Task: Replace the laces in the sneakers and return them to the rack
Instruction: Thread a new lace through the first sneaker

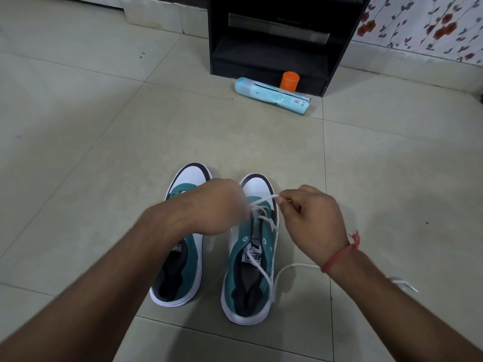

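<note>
Two teal and white sneakers stand side by side on the floor, toes pointing away from me. My left hand (219,205) reaches across the left sneaker (183,267) to the eyelets of the right sneaker (248,262); what its fingers hold is hidden. My right hand (311,215) pinches a strand of the white lace (264,201) near the toe of the right sneaker. The lace crosses the lower eyelets, and loose ends trail over the tongue and onto the floor at the right. The black shoe rack (277,35) stands at the back.
A light blue tube (269,94) lies on the tiles in front of the rack, with an orange-capped container (288,80) behind it. A flowered wall (431,22) rises at the back right. Pale floor tiles (104,139) surround the sneakers.
</note>
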